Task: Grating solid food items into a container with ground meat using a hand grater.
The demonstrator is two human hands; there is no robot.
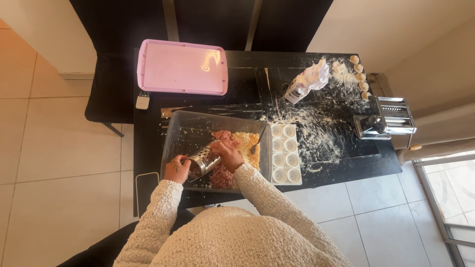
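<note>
Grater [204, 160] lies tilted between left hand [176, 169] and right hand [228, 155].

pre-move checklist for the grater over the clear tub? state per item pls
1. Left hand grips the metal grater: ok.
2. Right hand on the grater's far end: ok.
3. Grater held over the clear tub: ok.
4. Pink shreds and pale shreds inside the tub: ok.
5. Spoon clear of both hands: ok.
6. Food left inside the grater: cannot tell.
</note>
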